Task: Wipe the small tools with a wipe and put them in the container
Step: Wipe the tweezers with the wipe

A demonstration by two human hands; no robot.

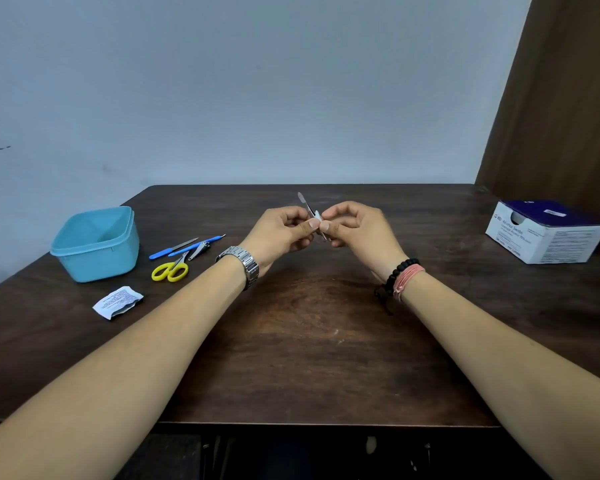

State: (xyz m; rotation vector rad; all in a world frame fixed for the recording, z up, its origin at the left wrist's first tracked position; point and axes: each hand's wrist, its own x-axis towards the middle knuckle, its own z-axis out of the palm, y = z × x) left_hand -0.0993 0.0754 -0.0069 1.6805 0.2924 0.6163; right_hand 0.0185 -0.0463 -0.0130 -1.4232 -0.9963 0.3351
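Holding a slim metal tool above the middle of the worktop, the left hand is pinching its lower part with curled fingers, while the right hand is pinching a small white wipe around the shaft. The tool's far tip is sticking up beyond the fingers. It is looking light, stiff and probably slick once wet, so a firm pinch on the shaft away from the tip seems wise. The wipe is looking soft and limp, likely best folded round the metal. Far left, the blue container is standing open, with scissors, clippers and two blue-handled tools lying just right of it. A torn wrapper is lying nearer, and a swab box is sitting far right.
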